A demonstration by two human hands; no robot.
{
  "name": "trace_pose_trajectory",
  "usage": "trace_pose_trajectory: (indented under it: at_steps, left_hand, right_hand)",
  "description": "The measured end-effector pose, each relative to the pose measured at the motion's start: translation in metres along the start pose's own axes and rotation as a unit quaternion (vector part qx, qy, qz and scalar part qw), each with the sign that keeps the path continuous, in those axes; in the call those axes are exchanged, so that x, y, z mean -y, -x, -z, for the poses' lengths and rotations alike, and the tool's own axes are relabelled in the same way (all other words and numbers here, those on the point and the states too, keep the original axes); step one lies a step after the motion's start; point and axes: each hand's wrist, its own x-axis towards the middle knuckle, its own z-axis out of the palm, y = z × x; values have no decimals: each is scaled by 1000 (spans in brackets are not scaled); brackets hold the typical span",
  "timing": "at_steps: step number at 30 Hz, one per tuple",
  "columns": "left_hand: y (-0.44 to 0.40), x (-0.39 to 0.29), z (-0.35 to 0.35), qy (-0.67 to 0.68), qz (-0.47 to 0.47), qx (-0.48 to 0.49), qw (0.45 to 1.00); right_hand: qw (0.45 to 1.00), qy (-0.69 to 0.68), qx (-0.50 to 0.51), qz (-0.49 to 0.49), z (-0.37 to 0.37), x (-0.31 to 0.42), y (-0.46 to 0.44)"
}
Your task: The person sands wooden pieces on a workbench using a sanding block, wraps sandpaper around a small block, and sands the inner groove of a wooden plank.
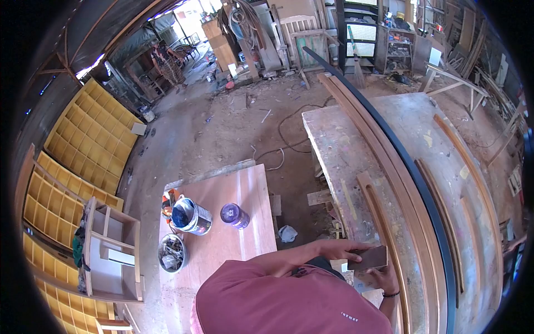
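Observation:
Both my hands are on a brown sheet of sandpaper [371, 258] at the near edge of the long workbench. My left hand [346, 250] grips its left side with the thumb on top. Below and to the right, my right hand [384, 277], with a dark bracelet at the wrist, has its fingers closed at the sheet's lower edge. A grey part with printed letters shows beneath the brown face; whether it is the same sheet folded over, I cannot tell. Just right of my hands lies a grooved wooden strip [384, 231] on the workbench [345, 161].
Long brown boards [384, 150] and a black strip [414, 172] run along the workbench. A plywood table [250, 189] at left carries a paint bucket [200, 220], a purple can [235, 216] and a pail [173, 253]. Yellow compartment racks [92, 133] lean far left. Another person [166, 64] stands behind.

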Motion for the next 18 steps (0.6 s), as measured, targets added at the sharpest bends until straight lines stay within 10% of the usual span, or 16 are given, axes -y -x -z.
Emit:
trace_pose_trajectory:
  at_steps: [18]
  left_hand:
    - [-8, 6, 3, -47, 46, 9, 998]
  right_hand:
    - [997, 20, 72, -33, 8, 25, -11]
